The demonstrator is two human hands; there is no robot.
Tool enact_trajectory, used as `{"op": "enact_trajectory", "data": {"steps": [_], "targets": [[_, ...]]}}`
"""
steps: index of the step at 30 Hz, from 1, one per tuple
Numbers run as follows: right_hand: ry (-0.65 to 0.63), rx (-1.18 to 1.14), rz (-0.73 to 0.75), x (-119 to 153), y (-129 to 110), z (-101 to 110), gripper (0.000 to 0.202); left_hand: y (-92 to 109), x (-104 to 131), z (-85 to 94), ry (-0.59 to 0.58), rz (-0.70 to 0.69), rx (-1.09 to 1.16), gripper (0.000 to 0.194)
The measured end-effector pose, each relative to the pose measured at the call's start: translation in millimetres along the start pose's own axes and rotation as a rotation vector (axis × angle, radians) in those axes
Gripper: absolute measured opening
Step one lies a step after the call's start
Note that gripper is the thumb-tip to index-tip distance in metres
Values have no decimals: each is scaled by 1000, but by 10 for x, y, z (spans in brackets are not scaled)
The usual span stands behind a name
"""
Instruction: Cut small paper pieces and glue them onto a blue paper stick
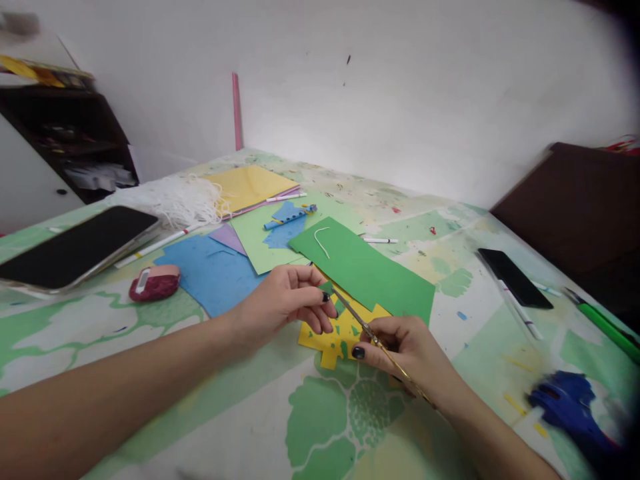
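My left hand point(287, 300) pinches a small green paper piece point(327, 288) between thumb and fingers. My right hand point(407, 350) grips slim gold scissors point(357, 319), whose blades reach up to that green piece. Under both hands lies a yellow paper sheet point(336, 340) with green scraps on it. A large dark green sheet point(365, 267) lies just beyond the hands, with a short white cord piece on it.
Blue point(213, 273), light green point(260, 237), purple and yellow point(250, 185) sheets lie on the patterned table point(240, 413). A tablet point(75, 247), a red tape measure point(155, 282) and white cord sit on the left. A phone point(515, 278), pens and a blue object point(570, 403) sit on the right.
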State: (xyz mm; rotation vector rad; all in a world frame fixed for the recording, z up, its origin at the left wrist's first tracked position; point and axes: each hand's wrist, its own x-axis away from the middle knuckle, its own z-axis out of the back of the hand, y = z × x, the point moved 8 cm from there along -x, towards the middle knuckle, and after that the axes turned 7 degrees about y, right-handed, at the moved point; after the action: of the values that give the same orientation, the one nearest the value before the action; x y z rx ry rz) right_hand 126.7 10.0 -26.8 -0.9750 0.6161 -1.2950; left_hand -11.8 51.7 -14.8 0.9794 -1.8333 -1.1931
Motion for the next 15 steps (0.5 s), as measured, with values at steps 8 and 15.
{"op": "enact_trajectory", "data": {"steps": [8,15], "targets": [[17,-8,-15,-3,-4,-3,37,-4,-1,4,8,8,-1,7],[23,-8,-23,12,-13,-1,38,4,-1,-1,12,9,0,9]]}}
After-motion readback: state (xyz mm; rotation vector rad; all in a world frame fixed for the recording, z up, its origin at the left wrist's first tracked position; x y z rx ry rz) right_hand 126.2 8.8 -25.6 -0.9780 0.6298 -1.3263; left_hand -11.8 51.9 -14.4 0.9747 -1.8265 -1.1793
